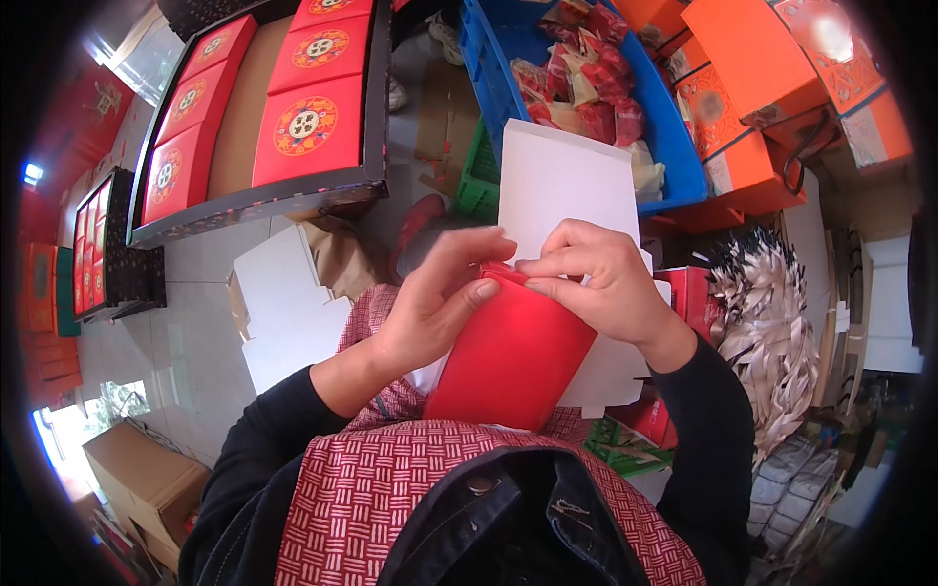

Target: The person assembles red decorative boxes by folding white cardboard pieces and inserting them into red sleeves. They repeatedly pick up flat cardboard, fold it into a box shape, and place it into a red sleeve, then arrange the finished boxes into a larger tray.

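A red cardboard box [503, 366] rests on my lap, its open end away from me. Its lid flap [567, 181] stands folded back, white on the inside. At the open end, a bit of shiny red wrapping [500, 271] shows; what it belongs to is hidden. My left hand [440, 298] grips the box's left upper edge, thumb on the front and fingers curled over the opening. My right hand [611, 288] is closed at the right of the opening, thumb and forefinger pinched together at the wrapping and the rim.
A black-edged tray [259, 210] of red boxes stands at the upper left. Beyond my hands is a blue crate [674, 137] of red and cream packets. Orange boxes [747, 59] pile up at upper right. Flat white cartons [283, 303] lie left; a bundle of pale ribbons [767, 332] stands right.
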A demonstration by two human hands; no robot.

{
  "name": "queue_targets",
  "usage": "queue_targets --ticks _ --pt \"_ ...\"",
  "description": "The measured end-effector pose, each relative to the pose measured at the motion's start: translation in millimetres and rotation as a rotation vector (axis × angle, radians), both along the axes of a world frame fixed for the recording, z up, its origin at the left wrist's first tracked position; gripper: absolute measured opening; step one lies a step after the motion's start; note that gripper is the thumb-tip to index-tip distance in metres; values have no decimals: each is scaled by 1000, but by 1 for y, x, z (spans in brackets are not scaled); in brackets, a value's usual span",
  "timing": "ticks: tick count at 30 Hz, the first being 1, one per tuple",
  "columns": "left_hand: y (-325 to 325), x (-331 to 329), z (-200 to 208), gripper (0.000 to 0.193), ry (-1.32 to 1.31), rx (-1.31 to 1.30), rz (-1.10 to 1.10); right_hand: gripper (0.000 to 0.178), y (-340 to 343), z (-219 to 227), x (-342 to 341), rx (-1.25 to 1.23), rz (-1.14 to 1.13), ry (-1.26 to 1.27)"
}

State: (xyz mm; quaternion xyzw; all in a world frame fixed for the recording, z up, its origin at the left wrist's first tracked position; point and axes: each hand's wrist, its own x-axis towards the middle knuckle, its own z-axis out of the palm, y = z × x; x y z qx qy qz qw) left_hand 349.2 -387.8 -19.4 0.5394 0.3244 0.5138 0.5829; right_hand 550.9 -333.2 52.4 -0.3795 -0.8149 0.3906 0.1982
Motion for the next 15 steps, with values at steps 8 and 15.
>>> queue_targets --ticks 8,15 --pt "0 -5 -5 20 117 13 44 16 1 -6 63 -283 -378 548" --pt "2 -3 -3 18 188 3 9 20 -58 -36 51 -702 -679 744"
